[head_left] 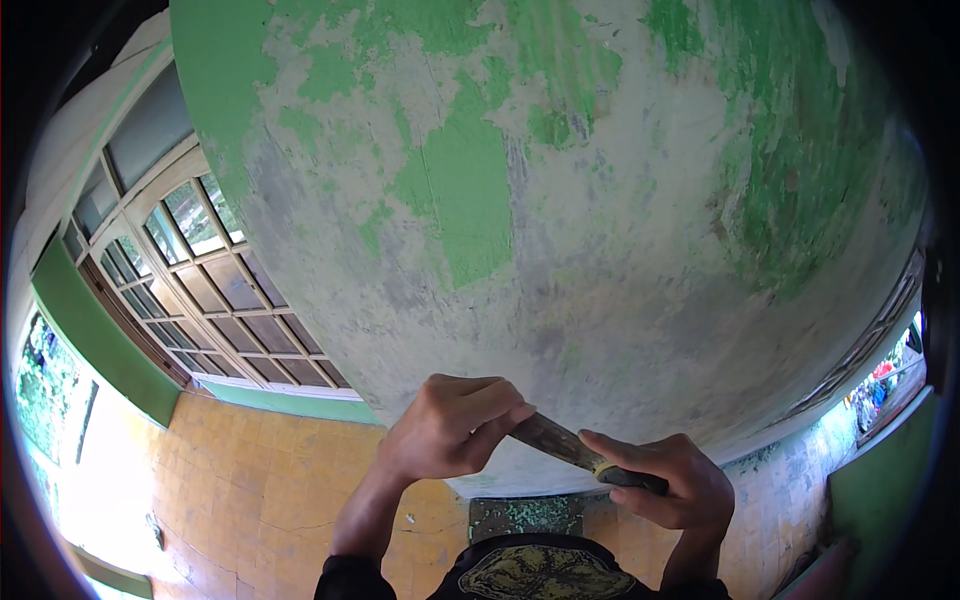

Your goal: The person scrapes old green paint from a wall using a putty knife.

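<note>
Rusty scraper (565,446) gripped by both hands, left (450,428) and right (665,480), against peeling green wall (560,200).

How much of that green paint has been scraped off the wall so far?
Most of the wall already shows bare grey plaster. Both hands are on a scraper: the left hand on its blade end, the right hand on the handle. Green paint patches remain, mainly higher up and to the right.

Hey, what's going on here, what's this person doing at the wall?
A person stands close to a wall whose green paint has largely peeled off. Both hands hold a scraper against its lower part: the right hand grips the handle, and the left hand pinches the blade end. A glazed door stands to the left, above an orange tiled floor.
</note>
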### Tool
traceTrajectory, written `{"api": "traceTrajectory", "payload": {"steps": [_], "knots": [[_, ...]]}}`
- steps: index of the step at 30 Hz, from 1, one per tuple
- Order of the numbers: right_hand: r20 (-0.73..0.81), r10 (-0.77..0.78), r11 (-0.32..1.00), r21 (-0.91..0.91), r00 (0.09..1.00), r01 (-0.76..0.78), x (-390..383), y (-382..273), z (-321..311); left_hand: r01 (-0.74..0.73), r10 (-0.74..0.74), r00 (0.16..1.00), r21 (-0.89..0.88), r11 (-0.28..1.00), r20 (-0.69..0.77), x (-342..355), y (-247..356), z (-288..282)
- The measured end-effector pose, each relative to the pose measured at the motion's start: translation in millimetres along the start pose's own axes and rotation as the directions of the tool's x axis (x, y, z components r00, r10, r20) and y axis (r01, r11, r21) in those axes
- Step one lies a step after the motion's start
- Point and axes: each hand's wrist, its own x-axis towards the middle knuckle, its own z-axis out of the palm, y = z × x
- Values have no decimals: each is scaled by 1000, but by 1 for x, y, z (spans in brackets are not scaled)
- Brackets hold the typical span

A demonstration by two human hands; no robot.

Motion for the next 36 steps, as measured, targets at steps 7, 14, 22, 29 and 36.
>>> {"api": "traceTrajectory", "payload": {"steps": [7,14,22,29,36], "knots": [[47,-95,995,20,994,94,-10,3,4,-77,71,986,34,996,154,-22,23,-18],[-27,-57,992,-116,998,54,-27,-13,-25,59,-63,985,-27,998,-159,-37,-11,-50],[-522,-4,868,422,853,263,54,-40,-14,-177,342,924,600,780,-172,46,8,-18],[-498,-82,821,457,863,342,89,-44,-6,-235,466,862,656,717,-200,92,-5,-8],[-480,-51,784,524,876,332,91,-40,-4,-212,467,858,680,702,-215,93,-7,-7]]}}
